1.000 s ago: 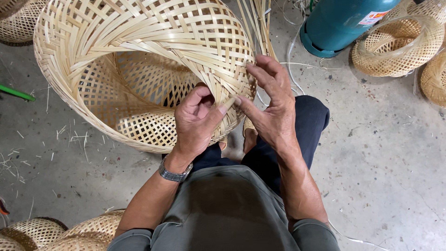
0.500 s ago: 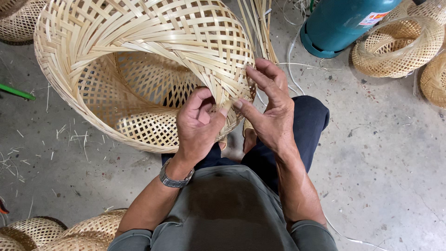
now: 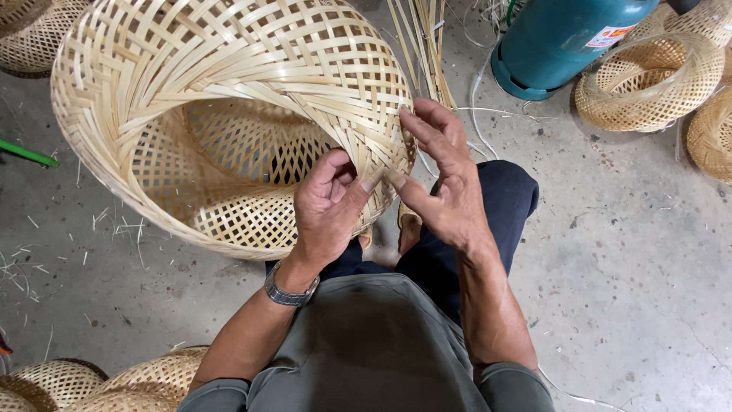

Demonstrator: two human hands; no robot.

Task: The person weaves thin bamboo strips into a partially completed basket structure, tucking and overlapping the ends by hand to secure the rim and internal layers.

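On the grey concrete floor [image 3: 625, 252], tipped on its side against the seated person's knees, rests a large round basket of pale woven bamboo strips [image 3: 229, 114], its open mouth facing the camera; that tilt brings the rim's near edge within reach of both hands. The left hand [image 3: 326, 210], a metal watch [image 3: 290, 288] at its wrist, curls at the rim, thumb and forefinger pinching a thin strip end. The right hand [image 3: 446, 183] lies with fingers spread flat on the weave just beside it, thumb meeting the left thumb, seemingly steadying the wall. Loose bamboo strips [image 3: 423, 38] stick up from behind the basket. A teal gas cylinder [image 3: 568, 38] stands near the floor's far edge, smaller woven baskets [image 3: 648, 84] beside it and more at the near left corner [image 3: 99, 381]. Bare floor lies open to the right.
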